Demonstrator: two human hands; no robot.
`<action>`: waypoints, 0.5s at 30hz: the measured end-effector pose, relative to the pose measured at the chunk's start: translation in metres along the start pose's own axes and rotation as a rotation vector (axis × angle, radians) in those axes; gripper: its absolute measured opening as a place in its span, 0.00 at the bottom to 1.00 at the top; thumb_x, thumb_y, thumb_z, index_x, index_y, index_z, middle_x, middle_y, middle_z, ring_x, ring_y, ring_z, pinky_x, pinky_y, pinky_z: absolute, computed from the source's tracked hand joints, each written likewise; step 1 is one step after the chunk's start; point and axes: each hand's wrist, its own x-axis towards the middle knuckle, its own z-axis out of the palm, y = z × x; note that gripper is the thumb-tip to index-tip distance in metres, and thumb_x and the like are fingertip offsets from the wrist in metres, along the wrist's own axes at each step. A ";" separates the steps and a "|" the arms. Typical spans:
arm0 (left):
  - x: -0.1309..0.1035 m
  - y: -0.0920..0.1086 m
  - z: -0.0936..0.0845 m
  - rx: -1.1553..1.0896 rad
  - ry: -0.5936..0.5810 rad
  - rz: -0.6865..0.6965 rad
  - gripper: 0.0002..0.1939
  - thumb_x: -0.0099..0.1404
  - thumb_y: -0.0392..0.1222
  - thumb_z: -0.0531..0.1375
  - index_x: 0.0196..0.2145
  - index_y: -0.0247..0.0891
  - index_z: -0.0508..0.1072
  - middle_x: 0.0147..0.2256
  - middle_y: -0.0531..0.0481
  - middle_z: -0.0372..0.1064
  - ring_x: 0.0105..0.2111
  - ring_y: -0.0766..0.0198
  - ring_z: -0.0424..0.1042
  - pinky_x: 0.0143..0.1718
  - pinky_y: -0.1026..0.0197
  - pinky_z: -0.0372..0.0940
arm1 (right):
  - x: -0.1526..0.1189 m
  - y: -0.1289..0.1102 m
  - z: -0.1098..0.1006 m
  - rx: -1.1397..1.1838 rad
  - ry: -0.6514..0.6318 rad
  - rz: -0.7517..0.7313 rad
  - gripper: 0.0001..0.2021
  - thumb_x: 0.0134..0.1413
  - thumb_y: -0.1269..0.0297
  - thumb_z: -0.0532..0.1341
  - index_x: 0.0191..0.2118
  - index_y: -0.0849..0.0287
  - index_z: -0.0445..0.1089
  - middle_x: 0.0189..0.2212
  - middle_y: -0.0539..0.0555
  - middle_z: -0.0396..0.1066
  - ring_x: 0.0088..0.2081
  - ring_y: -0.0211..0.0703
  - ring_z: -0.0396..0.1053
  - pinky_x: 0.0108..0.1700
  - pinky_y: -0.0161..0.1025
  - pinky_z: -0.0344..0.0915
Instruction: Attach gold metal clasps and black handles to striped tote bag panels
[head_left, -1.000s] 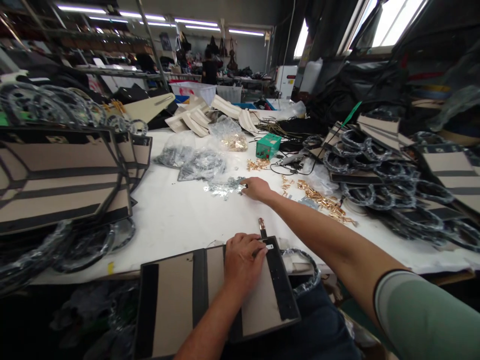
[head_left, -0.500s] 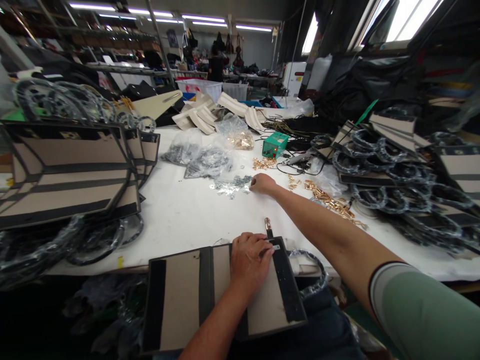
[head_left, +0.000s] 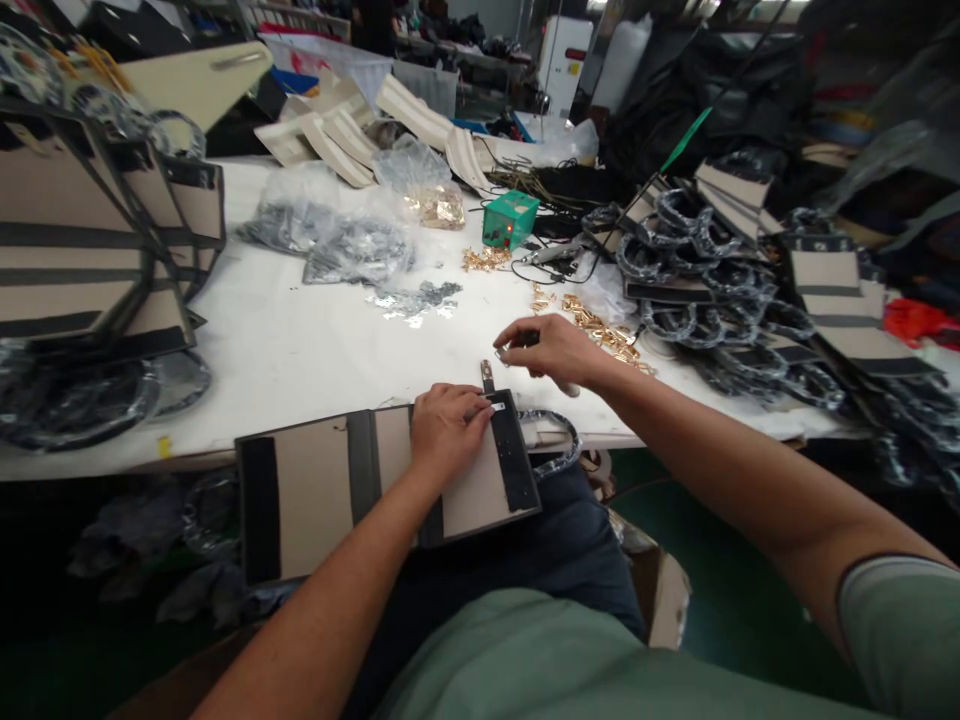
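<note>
White worktable (head_left: 292, 350), head view: cabinet (head_left: 555, 65) label (head_left: 574, 68) too small to read. Bare tabletop left of centre; lined panel (head_left: 311, 500) overhangs near edge. Left hand (head_left: 446, 428) lies flat on panel, fingers loosely open by metal plate (head_left: 498, 406). Right hand (head_left: 553, 352) pinches small metal piece (head_left: 501, 354) near gold clasp (head_left: 487, 372).

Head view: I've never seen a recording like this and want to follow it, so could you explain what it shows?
There is no machine here: a person works with two bare hands, seen from a camera worn on the head, looking forward and down. The left hand rests on an open panel at the table's near edge. The right hand seems to pinch a shiny piece just above the table. Farther back lie silver plates, gold pieces, plastic bags and a green box.
</note>
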 end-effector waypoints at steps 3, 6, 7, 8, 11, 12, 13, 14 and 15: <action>0.000 0.001 0.000 0.006 0.000 0.001 0.04 0.66 0.43 0.64 0.36 0.48 0.81 0.47 0.54 0.80 0.50 0.51 0.72 0.50 0.45 0.61 | -0.054 0.015 0.024 0.175 -0.093 0.154 0.10 0.51 0.65 0.68 0.41 0.60 0.78 0.26 0.48 0.72 0.21 0.33 0.66 0.23 0.31 0.64; 0.001 0.002 0.001 0.021 0.005 -0.007 0.05 0.66 0.44 0.64 0.36 0.48 0.81 0.46 0.54 0.80 0.49 0.51 0.72 0.51 0.45 0.61 | -0.077 0.034 0.053 0.267 -0.110 0.252 0.09 0.52 0.66 0.68 0.40 0.59 0.76 0.27 0.47 0.73 0.21 0.33 0.68 0.24 0.31 0.65; 0.001 0.002 0.001 0.024 0.009 -0.007 0.05 0.66 0.44 0.64 0.36 0.48 0.81 0.46 0.53 0.80 0.49 0.51 0.72 0.51 0.45 0.61 | -0.079 0.039 0.060 0.272 -0.100 0.259 0.09 0.52 0.66 0.67 0.40 0.59 0.76 0.27 0.47 0.72 0.22 0.33 0.68 0.24 0.31 0.65; 0.000 0.002 0.002 0.026 0.010 -0.005 0.05 0.66 0.44 0.64 0.36 0.48 0.81 0.46 0.53 0.80 0.49 0.51 0.72 0.51 0.45 0.61 | -0.080 0.043 0.065 0.264 -0.088 0.254 0.08 0.52 0.66 0.67 0.40 0.59 0.75 0.27 0.46 0.72 0.22 0.33 0.69 0.25 0.31 0.64; 0.000 0.001 0.002 0.031 0.010 0.000 0.05 0.66 0.45 0.64 0.36 0.48 0.81 0.46 0.52 0.80 0.49 0.51 0.72 0.51 0.45 0.62 | -0.078 0.047 0.073 0.201 -0.052 0.229 0.08 0.52 0.66 0.68 0.39 0.59 0.74 0.26 0.46 0.72 0.22 0.33 0.70 0.25 0.31 0.64; 0.000 0.001 0.003 0.031 0.010 0.001 0.05 0.66 0.45 0.64 0.37 0.48 0.81 0.46 0.52 0.80 0.50 0.51 0.72 0.51 0.45 0.62 | -0.077 0.047 0.074 0.175 -0.046 0.224 0.08 0.51 0.66 0.68 0.39 0.58 0.73 0.26 0.45 0.72 0.22 0.34 0.70 0.26 0.31 0.64; 0.000 0.001 0.003 0.031 0.011 0.000 0.05 0.66 0.45 0.64 0.37 0.48 0.81 0.47 0.53 0.80 0.50 0.51 0.72 0.50 0.45 0.62 | -0.076 0.046 0.074 0.149 -0.042 0.219 0.08 0.51 0.66 0.68 0.39 0.58 0.73 0.26 0.45 0.72 0.23 0.34 0.70 0.26 0.32 0.64; -0.001 0.001 0.003 0.030 0.012 -0.002 0.05 0.66 0.45 0.64 0.37 0.48 0.81 0.47 0.53 0.80 0.50 0.51 0.72 0.50 0.45 0.62 | -0.076 0.047 0.075 0.124 -0.035 0.210 0.08 0.51 0.66 0.68 0.39 0.58 0.73 0.26 0.45 0.72 0.23 0.34 0.70 0.26 0.32 0.63; -0.001 0.001 0.003 0.029 0.013 -0.003 0.05 0.66 0.45 0.64 0.37 0.48 0.81 0.47 0.53 0.80 0.50 0.51 0.71 0.50 0.45 0.62 | -0.076 0.047 0.075 0.100 -0.030 0.198 0.08 0.51 0.65 0.68 0.38 0.58 0.73 0.26 0.45 0.71 0.23 0.35 0.70 0.26 0.32 0.63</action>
